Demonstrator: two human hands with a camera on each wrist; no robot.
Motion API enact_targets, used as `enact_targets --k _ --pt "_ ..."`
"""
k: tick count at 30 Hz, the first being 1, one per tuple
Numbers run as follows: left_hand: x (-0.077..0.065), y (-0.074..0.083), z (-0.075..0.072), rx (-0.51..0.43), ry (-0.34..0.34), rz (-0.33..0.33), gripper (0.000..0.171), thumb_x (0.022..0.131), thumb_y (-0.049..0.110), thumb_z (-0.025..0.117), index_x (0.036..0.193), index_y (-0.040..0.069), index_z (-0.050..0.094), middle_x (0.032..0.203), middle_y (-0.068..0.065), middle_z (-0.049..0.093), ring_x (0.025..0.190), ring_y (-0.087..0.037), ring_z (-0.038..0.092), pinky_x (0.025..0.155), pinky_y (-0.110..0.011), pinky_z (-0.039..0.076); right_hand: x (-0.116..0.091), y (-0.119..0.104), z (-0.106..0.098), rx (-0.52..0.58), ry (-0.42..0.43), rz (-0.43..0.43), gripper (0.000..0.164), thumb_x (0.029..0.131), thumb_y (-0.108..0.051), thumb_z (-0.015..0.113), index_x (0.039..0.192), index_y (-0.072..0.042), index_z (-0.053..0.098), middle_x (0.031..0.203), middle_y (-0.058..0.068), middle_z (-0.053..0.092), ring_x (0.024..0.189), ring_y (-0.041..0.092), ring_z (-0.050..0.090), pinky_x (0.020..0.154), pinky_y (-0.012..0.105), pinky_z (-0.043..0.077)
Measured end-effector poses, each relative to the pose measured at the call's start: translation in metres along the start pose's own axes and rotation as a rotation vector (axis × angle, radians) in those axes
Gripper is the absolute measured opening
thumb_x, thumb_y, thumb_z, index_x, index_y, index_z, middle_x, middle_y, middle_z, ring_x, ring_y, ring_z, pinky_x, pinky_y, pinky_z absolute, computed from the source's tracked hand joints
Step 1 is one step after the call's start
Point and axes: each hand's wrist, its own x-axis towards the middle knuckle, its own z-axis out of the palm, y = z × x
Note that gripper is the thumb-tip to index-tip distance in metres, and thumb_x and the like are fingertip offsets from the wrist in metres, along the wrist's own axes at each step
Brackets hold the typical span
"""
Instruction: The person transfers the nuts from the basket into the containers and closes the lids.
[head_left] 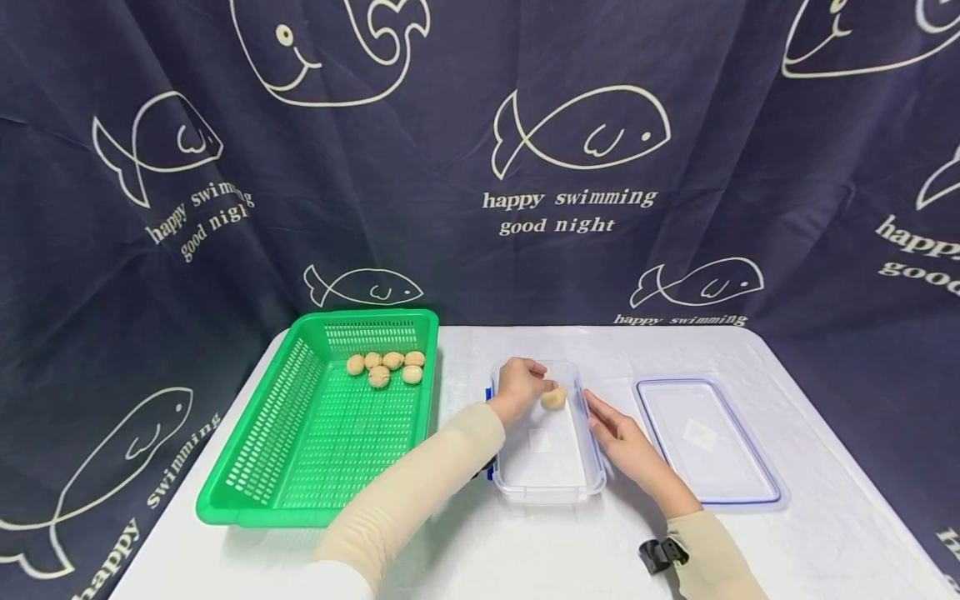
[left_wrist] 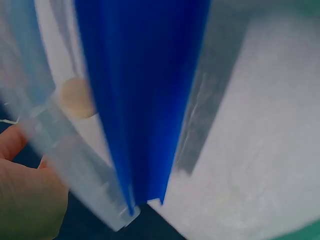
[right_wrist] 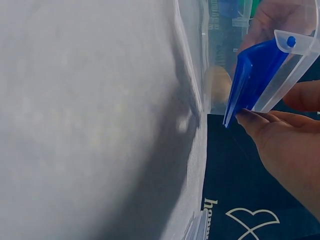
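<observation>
A clear plastic box (head_left: 547, 493) with blue latches stands on the table, its top uncovered. My left hand (head_left: 522, 387) reaches over its left side, fingertips just above a walnut (head_left: 553, 400) inside the far half. In the left wrist view that walnut (left_wrist: 77, 97) shows through the wall, apart from the hand (left_wrist: 30, 190). My right hand (head_left: 626, 442) rests along the box's right side with fingers extended. In the right wrist view, its fingertips (right_wrist: 250, 120) touch the end of a lowered blue latch (right_wrist: 255, 75).
A green plastic basket (head_left: 258, 442) with several walnuts (head_left: 378, 377) in its far right part stands to the left. The clear lid (head_left: 723, 467) with a blue seal lies flat on the right. A dark fish-printed curtain (head_left: 450, 167) hangs behind the white table (head_left: 637, 542).
</observation>
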Motion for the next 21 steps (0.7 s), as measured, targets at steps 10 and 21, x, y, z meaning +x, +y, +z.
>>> enact_targets --k 10,21 --pt "0.009 0.026 -0.024 -0.076 0.023 0.054 0.022 0.078 0.011 0.08 0.098 0.004 0.074 0.092 -0.006 0.073 0.083 -0.016 0.068 0.07 -0.02 0.054 -0.001 -0.002 0.002 0.015 0.004 0.012 0.049 0.102 -0.003 0.041 0.147 0.007 0.026 0.151 0.025 0.026 0.139 0.037 0.027 0.109 0.037 0.025" --pt "0.015 0.038 -0.058 -0.301 0.027 0.135 0.026 0.082 0.008 0.077 0.107 0.002 0.073 0.098 -0.01 0.072 0.094 -0.02 0.067 0.08 -0.027 0.055 -0.003 0.0 0.006 0.014 0.025 0.026 0.049 0.101 -0.002 0.041 0.147 0.006 0.027 0.152 0.023 0.026 0.14 0.036 0.024 0.11 0.036 0.023"
